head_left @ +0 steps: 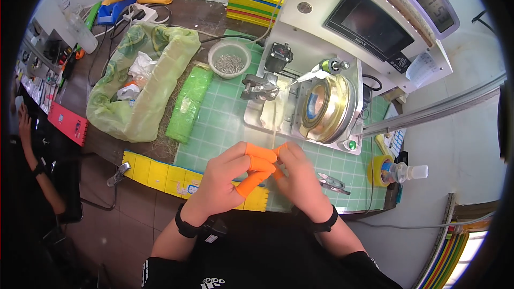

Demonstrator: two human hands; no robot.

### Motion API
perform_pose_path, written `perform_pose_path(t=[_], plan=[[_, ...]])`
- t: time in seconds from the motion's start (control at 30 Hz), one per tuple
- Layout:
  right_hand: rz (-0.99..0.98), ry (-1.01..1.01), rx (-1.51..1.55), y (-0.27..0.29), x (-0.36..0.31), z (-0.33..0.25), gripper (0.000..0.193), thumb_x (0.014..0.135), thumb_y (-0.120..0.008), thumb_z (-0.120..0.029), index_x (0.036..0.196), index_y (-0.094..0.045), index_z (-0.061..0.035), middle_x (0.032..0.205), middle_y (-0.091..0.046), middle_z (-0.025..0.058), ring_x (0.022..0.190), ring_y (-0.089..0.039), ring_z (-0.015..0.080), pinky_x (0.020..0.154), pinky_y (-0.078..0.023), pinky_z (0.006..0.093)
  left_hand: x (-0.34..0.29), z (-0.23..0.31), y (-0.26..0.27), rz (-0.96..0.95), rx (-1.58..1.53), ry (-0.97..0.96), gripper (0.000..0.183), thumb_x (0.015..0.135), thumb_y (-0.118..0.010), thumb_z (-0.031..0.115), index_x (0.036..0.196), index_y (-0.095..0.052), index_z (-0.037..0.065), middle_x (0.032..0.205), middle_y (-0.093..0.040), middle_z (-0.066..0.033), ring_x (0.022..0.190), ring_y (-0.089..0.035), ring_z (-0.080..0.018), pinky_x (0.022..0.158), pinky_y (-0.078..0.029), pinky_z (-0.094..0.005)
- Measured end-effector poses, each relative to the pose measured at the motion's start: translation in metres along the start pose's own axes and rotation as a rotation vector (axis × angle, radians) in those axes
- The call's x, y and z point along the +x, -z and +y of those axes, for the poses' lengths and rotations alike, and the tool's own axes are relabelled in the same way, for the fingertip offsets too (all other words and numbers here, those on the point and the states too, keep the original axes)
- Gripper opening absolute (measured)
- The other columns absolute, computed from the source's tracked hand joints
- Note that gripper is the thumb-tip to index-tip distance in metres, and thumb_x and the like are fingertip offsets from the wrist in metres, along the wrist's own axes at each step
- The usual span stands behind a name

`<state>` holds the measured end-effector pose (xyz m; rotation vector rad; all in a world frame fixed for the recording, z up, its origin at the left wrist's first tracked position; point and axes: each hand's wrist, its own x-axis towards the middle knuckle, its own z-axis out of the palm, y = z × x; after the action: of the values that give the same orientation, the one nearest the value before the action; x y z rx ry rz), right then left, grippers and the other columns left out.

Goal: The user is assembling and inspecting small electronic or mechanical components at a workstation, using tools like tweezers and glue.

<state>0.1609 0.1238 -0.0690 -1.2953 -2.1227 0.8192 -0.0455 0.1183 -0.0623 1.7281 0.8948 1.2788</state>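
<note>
My left hand (225, 177) and my right hand (301, 177) meet at the fingertips in front of the machine. Orange finger cots cover several fingers, and both hands are closed in a pinch. A thin pale strand (275, 126) runs from the machine's white fixture (272, 108) down to the pinched fingertips, where its end is hidden. On the machine base (257, 119), a metal toggle clamp (259, 86) sits left of the fixture. A pointed tool with a green-and-white body (321, 69) slants toward the fixture, above a large gold-coloured spool (327, 108).
Tweezers (333, 183) lie right of my hands, near yellow tape (381, 171) and a clear bottle (407, 172). Leftward are a bowl of small metal parts (229, 59), a green wrapped bundle (189, 104), a lined bin (144, 109) and a yellow strip (160, 174). Someone's arm (40, 168) shows far left.
</note>
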Motion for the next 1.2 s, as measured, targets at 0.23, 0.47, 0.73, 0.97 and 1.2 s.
perform_pose_path(t=[0.23,0.47,0.73,0.97,1.2], plan=[[0.181,0.054,-0.108,-0.021,0.029,0.001,0.05,0.101,-0.054,0.001,0.15,-0.045,0.0013,0.131,-0.057,0.0345,0.119,-0.055,0.0544,0.102,-0.047,0.0533,-0.006,-0.02,0.004,0.137,-0.018,0.074,0.014,0.086,-0.077,-0.002,0.098,-0.073,0.002,0.11,-0.075,-0.0132,0.092,-0.072,-0.0248,0.08,-0.056,-0.033],[0.391,-0.327,0.437,-0.035,0.022,0.034,0.042,0.108,-0.047,-0.011,0.149,-0.052,-0.0009,0.119,-0.058,0.0154,0.104,-0.057,0.0274,0.095,-0.046,0.0385,-0.01,-0.03,-0.008,-0.004,-0.156,0.061,0.018,0.097,-0.068,0.0,0.114,-0.067,0.002,0.124,-0.067,-0.0108,0.103,-0.069,-0.0265,0.082,-0.057,-0.0328],[0.226,-0.091,0.063,-0.015,-0.001,0.022,0.049,0.104,-0.05,-0.009,0.152,-0.048,0.0008,0.132,-0.056,0.0201,0.112,-0.057,0.0338,0.092,-0.046,0.0415,-0.028,-0.023,-0.014,0.035,-0.101,0.034,0.017,0.099,-0.066,0.0,0.115,-0.064,0.001,0.126,-0.064,-0.01,0.102,-0.067,-0.0281,0.08,-0.057,-0.0341],[0.433,-0.263,0.334,-0.026,-0.023,0.036,0.037,0.107,-0.052,-0.014,0.141,-0.058,-0.0036,0.119,-0.06,0.0094,0.105,-0.056,0.0219,0.086,-0.046,0.0309,-0.021,-0.036,-0.028,0.035,-0.002,-0.052,0.02,0.096,-0.071,0.003,0.116,-0.068,0.005,0.127,-0.069,-0.0108,0.108,-0.069,-0.0297,0.085,-0.058,-0.0348],[0.267,0.142,0.018,0.007,-0.037,-0.02,0.033,0.104,-0.054,-0.005,0.135,-0.061,0.0017,0.116,-0.07,0.018,0.085,-0.066,0.0268,0.079,-0.054,0.0356,-0.019,-0.021,0.001,0.176,0.188,-0.004,0.013,0.088,-0.078,-0.003,0.1,-0.076,0.0,0.11,-0.076,-0.0135,0.095,-0.074,-0.0266,0.079,-0.059,-0.0342]])
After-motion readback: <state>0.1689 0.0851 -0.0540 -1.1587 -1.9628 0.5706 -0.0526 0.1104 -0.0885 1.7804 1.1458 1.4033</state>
